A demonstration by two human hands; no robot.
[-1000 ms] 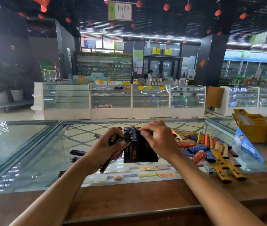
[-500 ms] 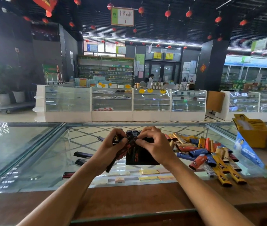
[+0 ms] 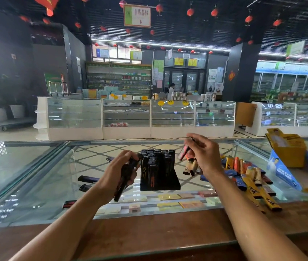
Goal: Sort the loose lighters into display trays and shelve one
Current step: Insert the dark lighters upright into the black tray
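The hanging sign point(image 3: 137, 15) under the ceiling reads "非药品区"; lettering elsewhere is too blurred to read.

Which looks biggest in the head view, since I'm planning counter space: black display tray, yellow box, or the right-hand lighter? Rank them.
1. The black display tray and yellow box look about alike, so I won't rank them.
2. The lighter in the right hand is clearly smallest.

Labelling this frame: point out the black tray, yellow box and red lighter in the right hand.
black tray point(image 3: 164, 185): head view, front base.
yellow box point(image 3: 290, 155): head view, front wall.
red lighter point(image 3: 183, 153): head view, body.
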